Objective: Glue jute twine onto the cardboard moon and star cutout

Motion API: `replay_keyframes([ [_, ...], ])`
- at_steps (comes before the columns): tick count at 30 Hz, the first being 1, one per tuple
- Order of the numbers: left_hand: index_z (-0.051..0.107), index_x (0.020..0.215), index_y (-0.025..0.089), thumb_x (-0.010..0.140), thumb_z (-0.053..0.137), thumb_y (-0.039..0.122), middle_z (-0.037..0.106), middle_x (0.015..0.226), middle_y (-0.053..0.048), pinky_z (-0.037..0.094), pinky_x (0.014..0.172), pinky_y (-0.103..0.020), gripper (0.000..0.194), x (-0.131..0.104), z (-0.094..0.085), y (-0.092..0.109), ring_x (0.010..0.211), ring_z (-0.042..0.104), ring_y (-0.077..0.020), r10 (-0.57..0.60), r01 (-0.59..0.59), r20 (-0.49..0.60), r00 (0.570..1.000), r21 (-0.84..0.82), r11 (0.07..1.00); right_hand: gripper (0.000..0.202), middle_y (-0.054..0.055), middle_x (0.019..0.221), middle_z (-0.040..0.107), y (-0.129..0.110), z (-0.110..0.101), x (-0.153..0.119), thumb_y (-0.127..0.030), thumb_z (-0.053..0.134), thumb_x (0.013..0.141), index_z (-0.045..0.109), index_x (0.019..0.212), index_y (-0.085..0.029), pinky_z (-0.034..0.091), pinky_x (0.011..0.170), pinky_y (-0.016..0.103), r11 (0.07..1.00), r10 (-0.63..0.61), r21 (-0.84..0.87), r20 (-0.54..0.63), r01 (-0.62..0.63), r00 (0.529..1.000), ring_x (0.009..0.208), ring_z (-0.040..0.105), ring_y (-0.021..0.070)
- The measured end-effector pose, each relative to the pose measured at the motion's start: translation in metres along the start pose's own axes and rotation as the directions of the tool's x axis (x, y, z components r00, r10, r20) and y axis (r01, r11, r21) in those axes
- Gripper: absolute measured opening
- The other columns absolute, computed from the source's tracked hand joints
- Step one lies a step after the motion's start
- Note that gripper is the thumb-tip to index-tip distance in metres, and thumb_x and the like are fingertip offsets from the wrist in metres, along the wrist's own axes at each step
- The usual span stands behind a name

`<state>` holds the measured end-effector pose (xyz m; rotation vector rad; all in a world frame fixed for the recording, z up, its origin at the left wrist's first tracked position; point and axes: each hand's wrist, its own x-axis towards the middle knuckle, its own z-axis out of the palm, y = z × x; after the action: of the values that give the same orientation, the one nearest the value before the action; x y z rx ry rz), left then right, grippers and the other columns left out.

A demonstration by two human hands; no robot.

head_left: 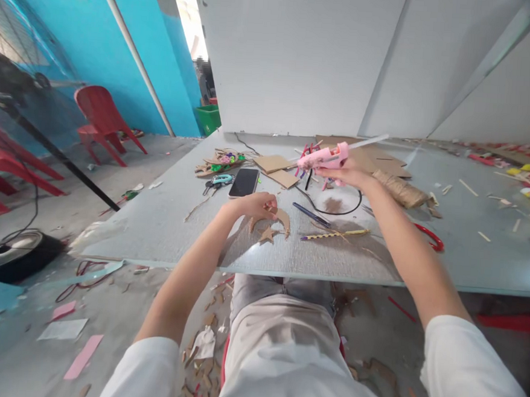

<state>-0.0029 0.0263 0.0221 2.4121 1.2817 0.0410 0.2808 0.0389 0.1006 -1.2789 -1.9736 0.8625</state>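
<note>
Just one glue gun [324,159], two cardboard cutouts [275,222].

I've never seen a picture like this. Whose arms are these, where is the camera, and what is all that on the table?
There is no machine here. The camera sits on a person's head and looks down, so both arms are their own. The right hand holds a pink glue gun above the grey table. The left hand rests on brown cardboard cut-outs, one star-shaped. Nearby lie a dark phone, a pen, keys and flat cardboard pieces. Red chairs stand to the left.
</note>
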Motion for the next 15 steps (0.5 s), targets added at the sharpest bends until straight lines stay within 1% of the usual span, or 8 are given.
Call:
replay_keyframes([
  [1,0.059,0.103,0.02,0.076,0.064,0.05,0.064,0.1,-0.007,0.045,0.075,-0.028,0.041,0.0,0.0,0.0,0.09,0.06,-0.0205,0.0,0.0,0.001,1.0,0.006,1.0,0.044,0.001,0.074,0.063,0.014,0.0,0.002,-0.047,0.079,0.067,0.065,0.097,-0.019,0.038,0.047,0.025,1.0,0.023,0.018,-0.005,-0.023,1.0,0.053,0.048,0.0092],
  [4,0.059,0.104,0.019,0.076,0.063,0.05,0.064,0.101,-0.007,0.046,0.075,-0.028,0.041,0.0,0.0,0.0,0.089,0.061,-0.0207,0.005,-0.005,0.004,1.0,0.011,1.0,0.044,0.0,0.07,0.061,0.055,0.005,0.007,-0.049,0.08,0.063,0.063,0.088,-0.017,0.033,0.043,0.023,0.992,0.123,-0.027,-0.012,-0.123,0.992,0.051,0.045,0.0079],
  [6,0.059,0.104,0.018,0.076,0.063,0.05,0.064,0.101,-0.008,0.046,0.075,-0.028,0.042,-0.001,-0.001,0.0,0.09,0.061,-0.0212,0.009,-0.009,0.006,1.0,0.003,1.0,0.044,-0.003,0.064,0.055,0.074,0.013,0.008,-0.049,0.08,0.063,0.061,0.087,-0.018,0.033,0.042,0.022,0.986,0.154,-0.06,-0.03,-0.155,0.988,0.05,0.044,0.0075],
  [7,0.059,0.104,0.018,0.077,0.063,0.05,0.064,0.101,-0.008,0.046,0.075,-0.028,0.042,-0.001,-0.001,0.001,0.09,0.061,-0.0215,0.011,-0.011,0.006,1.0,0.003,1.0,0.044,-0.005,0.06,0.051,0.08,0.017,0.008,-0.049,0.081,0.063,0.059,0.086,-0.018,0.032,0.042,0.022,0.981,0.167,-0.094,-0.035,-0.17,0.985,0.048,0.042,0.0074],
  [9,0.059,0.104,0.018,0.077,0.062,0.051,0.064,0.101,-0.008,0.046,0.075,-0.029,0.042,-0.001,-0.002,0.001,0.089,0.061,-0.0218,0.012,-0.012,0.005,1.0,0.011,1.0,0.044,-0.008,0.055,0.044,0.084,0.026,0.008,-0.049,0.081,0.064,0.057,0.086,-0.02,0.032,0.041,0.023,0.969,0.193,-0.151,-0.032,-0.195,0.981,0.045,0.039,0.0076],
  [11,0.06,0.104,0.019,0.077,0.062,0.052,0.065,0.101,-0.007,0.046,0.075,-0.029,0.042,-0.002,-0.002,0.002,0.089,0.061,-0.0215,0.01,-0.01,0.008,1.0,0.019,1.0,0.042,-0.009,0.053,0.041,0.08,0.034,0.008,-0.05,0.079,0.067,0.056,0.085,-0.021,0.033,0.041,0.024,0.96,0.209,-0.186,-0.021,-0.209,0.978,0.044,0.039,0.0088],
  [13,0.06,0.104,0.019,0.076,0.062,0.051,0.065,0.1,-0.007,0.046,0.076,-0.028,0.042,-0.002,-0.002,0.002,0.09,0.061,-0.0211,0.011,-0.011,0.007,1.0,0.026,1.0,0.036,-0.006,0.055,0.047,0.073,0.04,0.008,-0.047,0.076,0.072,0.057,0.085,-0.02,0.039,0.046,0.025,0.96,0.166,-0.226,-0.017,-0.166,0.986,0.049,0.045,0.011],
  [15,0.061,0.104,0.019,0.076,0.062,0.05,0.065,0.1,-0.007,0.046,0.077,-0.028,0.042,-0.001,-0.002,0.002,0.09,0.061,-0.0212,0.02,-0.02,-0.004,1.0,0.032,0.999,0.03,-0.001,0.065,0.059,0.069,0.042,0.008,-0.041,0.076,0.073,0.06,0.085,-0.019,0.046,0.057,0.026,0.957,0.088,-0.276,-0.009,-0.087,0.996,0.061,0.055,0.014],
])
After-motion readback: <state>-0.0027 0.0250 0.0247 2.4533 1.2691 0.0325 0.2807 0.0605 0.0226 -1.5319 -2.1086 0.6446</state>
